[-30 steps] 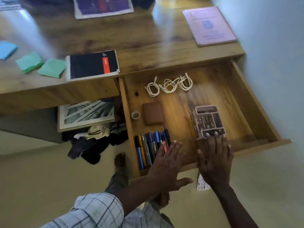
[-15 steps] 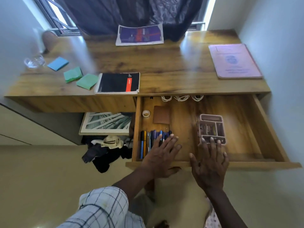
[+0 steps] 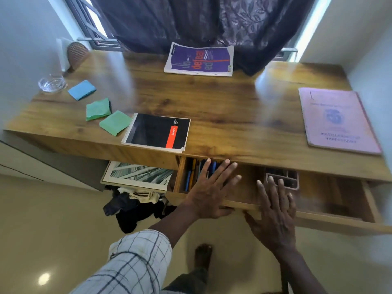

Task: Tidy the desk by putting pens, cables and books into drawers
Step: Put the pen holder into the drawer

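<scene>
**Both hands flat on the front of a part-open desk drawer**

Left hand (image 3: pixel 209 193) lies spread and flat over the front rail of the wooden drawer (image 3: pixel 331 219), fingers splayed, gripping nothing; its fingertips reach over the row of blue, black and yellow pens (image 3: pixel 192 175) lying in the drawer's left end. The right hand (image 3: pixel 274 215) is likewise flat and unclenched, palm against the same front rail a little further right, its fingertips just short of the grey plastic compartment organiser (image 3: pixel 285 179) that sits inside the drawer. That drawer stands only partly out from under the front edge of the wooden desk (image 3: pixel 222 107), so most of its inside is hidden by the desktop.

On the desktop, a black spiral notebook with a red stripe (image 3: pixel 157 132) lies at the front edge, just left of the drawer. A pink printed book (image 3: pixel 337 119) lies near the right edge, and a purple-covered book with orange lettering (image 3: pixel 199 59) lies at the back edge, touching the dark patterned curtain (image 3: pixel 191 20). Two green paper pads (image 3: pixel 106 116) and a blue paper pad (image 3: pixel 81 89) lie toward the left edge, with a clear glass dish (image 3: pixel 52 83) near the back left corner.

A checked sleeve (image 3: pixel 135 264) covers the left arm.
</scene>
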